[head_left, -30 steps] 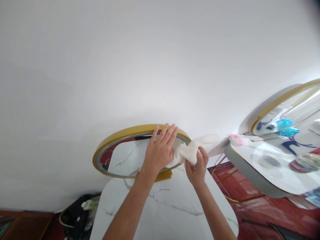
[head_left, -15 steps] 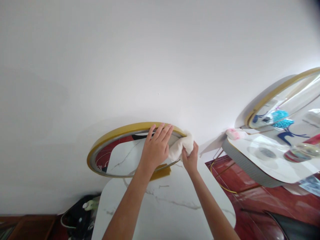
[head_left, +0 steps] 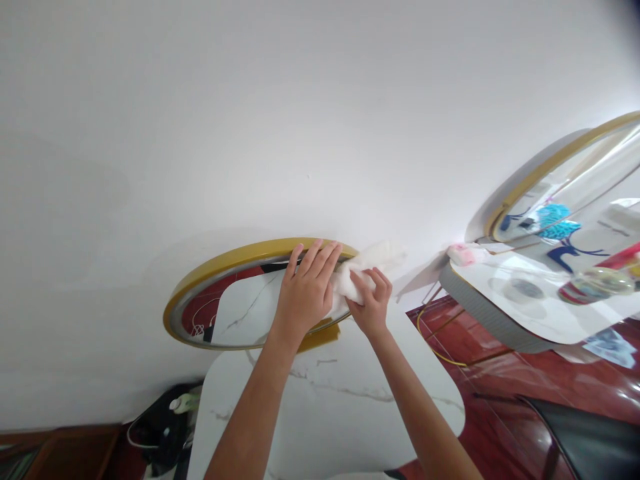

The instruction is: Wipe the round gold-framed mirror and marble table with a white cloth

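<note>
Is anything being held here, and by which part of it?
The right hand grips a white cloth by its bunched part; the left hand lies over the mirror.

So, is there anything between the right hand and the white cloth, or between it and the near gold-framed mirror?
Nothing visible: the right hand grips the white cloth, and it lies at the right end of the near gold-framed mirror. The left hand is just left of the cloth.

Right grip [head_left: 371,305] holds white cloth [head_left: 364,262] against mirror [head_left: 245,300].
</note>
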A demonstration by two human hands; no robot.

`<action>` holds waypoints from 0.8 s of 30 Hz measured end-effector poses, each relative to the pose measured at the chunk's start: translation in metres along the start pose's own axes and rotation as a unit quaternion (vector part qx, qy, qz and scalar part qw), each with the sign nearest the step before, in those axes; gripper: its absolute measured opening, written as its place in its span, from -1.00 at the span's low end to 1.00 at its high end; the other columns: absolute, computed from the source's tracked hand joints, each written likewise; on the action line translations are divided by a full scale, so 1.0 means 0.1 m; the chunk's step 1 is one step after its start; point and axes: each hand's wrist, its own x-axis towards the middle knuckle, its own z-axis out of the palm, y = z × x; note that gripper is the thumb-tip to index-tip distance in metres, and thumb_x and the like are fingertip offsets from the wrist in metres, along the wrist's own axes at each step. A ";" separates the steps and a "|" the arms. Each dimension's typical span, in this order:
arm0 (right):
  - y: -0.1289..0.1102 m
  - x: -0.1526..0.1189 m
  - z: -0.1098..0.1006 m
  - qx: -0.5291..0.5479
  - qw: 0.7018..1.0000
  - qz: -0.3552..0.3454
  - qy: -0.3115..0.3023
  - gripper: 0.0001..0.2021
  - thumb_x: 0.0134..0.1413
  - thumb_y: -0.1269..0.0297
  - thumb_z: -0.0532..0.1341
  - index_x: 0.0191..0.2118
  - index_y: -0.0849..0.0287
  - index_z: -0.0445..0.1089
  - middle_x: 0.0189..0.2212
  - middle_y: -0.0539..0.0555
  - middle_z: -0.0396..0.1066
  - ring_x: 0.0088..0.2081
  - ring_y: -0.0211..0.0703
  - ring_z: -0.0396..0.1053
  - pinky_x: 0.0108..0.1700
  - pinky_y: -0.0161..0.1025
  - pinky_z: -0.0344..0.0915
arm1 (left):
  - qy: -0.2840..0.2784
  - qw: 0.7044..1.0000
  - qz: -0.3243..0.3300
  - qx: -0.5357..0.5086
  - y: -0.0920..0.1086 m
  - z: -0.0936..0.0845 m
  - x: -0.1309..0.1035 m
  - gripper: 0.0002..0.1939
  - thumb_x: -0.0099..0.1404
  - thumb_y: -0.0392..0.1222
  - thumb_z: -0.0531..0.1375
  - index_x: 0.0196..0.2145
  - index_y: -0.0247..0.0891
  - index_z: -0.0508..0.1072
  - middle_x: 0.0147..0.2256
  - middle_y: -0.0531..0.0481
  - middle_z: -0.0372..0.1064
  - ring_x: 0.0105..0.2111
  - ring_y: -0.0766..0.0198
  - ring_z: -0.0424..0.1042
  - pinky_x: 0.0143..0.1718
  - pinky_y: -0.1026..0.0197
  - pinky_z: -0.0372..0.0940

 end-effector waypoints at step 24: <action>0.21 -0.99 0.33 0.019 0.977 0.184 -0.110 -0.52 0.04 0.28 0.16 0.12 0.12 0.13 0.01 0.22 0.13 0.03 0.08 0.12 0.01 0.13 0.22 | 0.026 0.996 0.036 -0.077 -0.04 0.02 -0.27 -0.45 0.24 -0.38 -0.05 0.19 -0.22 0.18 0.17 -0.03 0.19 0.22 0.18 0.07 0.28 -0.04 -0.19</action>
